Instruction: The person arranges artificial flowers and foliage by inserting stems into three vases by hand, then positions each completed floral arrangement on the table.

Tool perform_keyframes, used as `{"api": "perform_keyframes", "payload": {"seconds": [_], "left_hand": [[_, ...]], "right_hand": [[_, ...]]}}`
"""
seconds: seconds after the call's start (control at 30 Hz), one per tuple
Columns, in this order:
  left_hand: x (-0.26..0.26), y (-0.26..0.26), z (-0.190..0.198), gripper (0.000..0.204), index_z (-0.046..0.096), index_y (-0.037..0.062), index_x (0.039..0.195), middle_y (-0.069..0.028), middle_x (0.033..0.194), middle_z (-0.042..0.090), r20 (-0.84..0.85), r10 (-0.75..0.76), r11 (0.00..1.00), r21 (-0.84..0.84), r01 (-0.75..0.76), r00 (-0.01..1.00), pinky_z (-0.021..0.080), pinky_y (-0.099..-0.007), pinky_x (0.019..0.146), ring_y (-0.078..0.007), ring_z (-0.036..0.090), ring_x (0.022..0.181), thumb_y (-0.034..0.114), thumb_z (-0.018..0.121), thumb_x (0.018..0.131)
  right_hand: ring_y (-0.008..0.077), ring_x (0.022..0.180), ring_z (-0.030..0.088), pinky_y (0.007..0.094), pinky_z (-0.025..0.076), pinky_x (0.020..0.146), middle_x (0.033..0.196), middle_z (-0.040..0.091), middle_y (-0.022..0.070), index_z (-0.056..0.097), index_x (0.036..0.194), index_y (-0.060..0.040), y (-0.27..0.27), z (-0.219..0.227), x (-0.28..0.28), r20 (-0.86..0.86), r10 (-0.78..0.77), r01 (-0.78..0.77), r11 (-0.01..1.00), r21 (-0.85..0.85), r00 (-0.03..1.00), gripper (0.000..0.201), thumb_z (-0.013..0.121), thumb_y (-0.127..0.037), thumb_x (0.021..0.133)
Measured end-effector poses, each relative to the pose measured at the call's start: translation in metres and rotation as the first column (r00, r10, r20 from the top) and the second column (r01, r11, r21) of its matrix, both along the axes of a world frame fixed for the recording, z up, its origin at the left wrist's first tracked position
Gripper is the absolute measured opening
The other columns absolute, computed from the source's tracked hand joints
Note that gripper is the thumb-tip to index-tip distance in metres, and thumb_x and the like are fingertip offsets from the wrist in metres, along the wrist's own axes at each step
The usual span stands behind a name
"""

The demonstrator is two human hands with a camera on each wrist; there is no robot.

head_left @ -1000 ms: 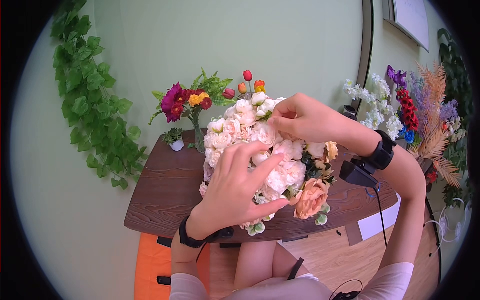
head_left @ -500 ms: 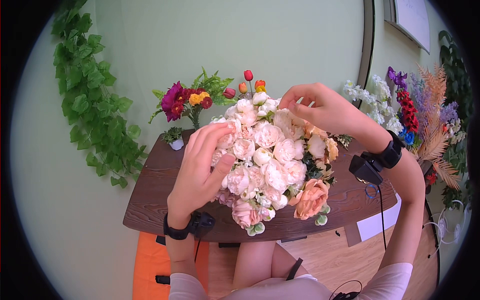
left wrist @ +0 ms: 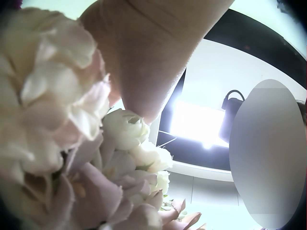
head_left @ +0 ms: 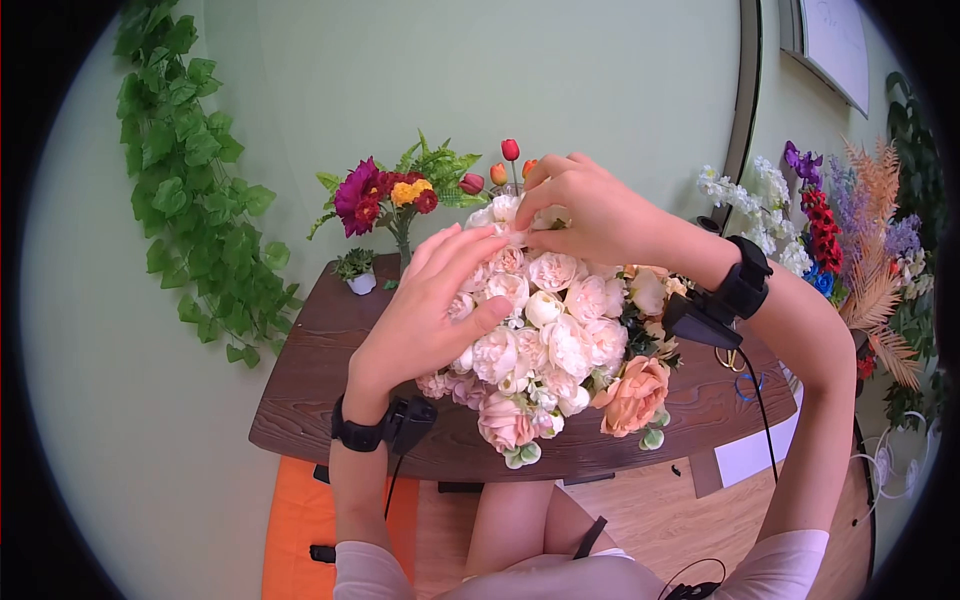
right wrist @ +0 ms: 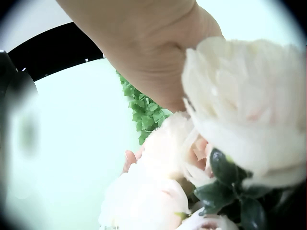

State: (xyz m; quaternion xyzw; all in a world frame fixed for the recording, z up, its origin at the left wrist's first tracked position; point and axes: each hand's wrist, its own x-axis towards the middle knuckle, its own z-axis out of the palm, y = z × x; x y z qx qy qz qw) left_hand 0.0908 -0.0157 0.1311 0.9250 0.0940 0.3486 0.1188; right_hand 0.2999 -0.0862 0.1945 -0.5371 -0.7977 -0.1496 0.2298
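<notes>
A large bouquet of pale pink and white artificial peonies stands on the dark wooden table. My left hand lies along its left side, fingers nearly straight against the blooms. Over the top of the bouquet, my right hand has bent fingers and pinches a white peony between thumb and fingertips. Both hands' fingertips come close together there. The left wrist view shows pale blossoms beside the palm; in the right wrist view a big white peony hides the fingers.
An orange rose hangs at the bouquet's lower right. Behind it stand a vase of purple and yellow flowers and red tulips; a small potted succulent sits at left. More flowers stand at right, and ivy hangs on the wall.
My left hand moved from the bouquet's front to its left side, then up toward the top. The right hand lifted off to the right, then came back left onto a white peony.
</notes>
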Motion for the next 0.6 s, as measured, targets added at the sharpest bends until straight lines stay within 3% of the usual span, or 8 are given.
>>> {"api": "perform_keyframes", "payload": {"seconds": [0.23,0.33,0.43,0.5,0.6], "left_hand": [[0.004,0.002,0.002,0.053,0.045,0.0060,0.123,-0.0150,0.134,0.038,0.044,-0.054,0.998,-0.011,0.055,0.998,0.023,-0.0431,0.104,-0.0333,0.028,0.128,0.038,0.057,0.082],[0.011,0.012,0.005,0.054,0.045,0.0052,0.119,-0.0160,0.135,0.037,0.056,-0.058,0.997,0.064,0.054,0.997,0.023,-0.0436,0.104,-0.0331,0.028,0.128,0.041,0.058,0.081],[0.020,0.020,0.010,0.055,0.045,0.0046,0.115,-0.0164,0.129,0.042,0.032,-0.076,0.990,0.123,0.071,0.997,0.024,-0.0436,0.104,-0.0328,0.029,0.128,0.043,0.059,0.079],[0.025,0.021,0.012,0.059,0.046,0.0029,0.112,-0.0150,0.114,0.051,0.028,-0.098,0.993,0.062,0.096,0.995,0.029,-0.0428,0.100,-0.0317,0.041,0.118,0.048,0.061,0.077],[0.023,0.015,0.019,0.058,0.046,0.0037,0.108,-0.0117,0.101,0.053,-0.001,-0.098,0.995,-0.015,0.098,0.995,0.033,-0.0417,0.094,-0.0296,0.049,0.105,0.049,0.062,0.076]], "right_hand": [[0.0270,0.097,0.048,0.0373,0.039,0.086,0.101,0.055,0.0058,0.063,0.074,-0.0084,0.000,-0.008,-0.005,0.026,0.003,-0.004,0.998,0.070,1.000,0.005,0.066,-0.012,0.073],[0.0268,0.096,0.049,0.0380,0.039,0.085,0.098,0.055,0.0068,0.061,0.076,-0.0068,-0.001,-0.010,-0.005,0.034,0.053,-0.056,0.994,0.093,0.998,0.003,0.062,-0.008,0.074],[0.0285,0.093,0.050,0.0386,0.040,0.082,0.093,0.055,0.0085,0.060,0.079,-0.0050,-0.002,-0.010,-0.004,0.047,0.058,-0.060,0.997,0.056,0.997,0.003,0.060,-0.007,0.076],[0.0300,0.090,0.051,0.0388,0.041,0.078,0.087,0.056,0.0096,0.058,0.080,-0.0033,-0.003,-0.011,-0.003,0.057,0.073,-0.077,0.995,0.067,0.996,0.004,0.058,-0.006,0.077],[0.0306,0.085,0.053,0.0387,0.042,0.077,0.083,0.056,0.0099,0.056,0.079,-0.0028,-0.005,-0.012,-0.004,0.018,0.112,-0.114,0.989,0.097,0.993,0.004,0.057,-0.006,0.078]]}}
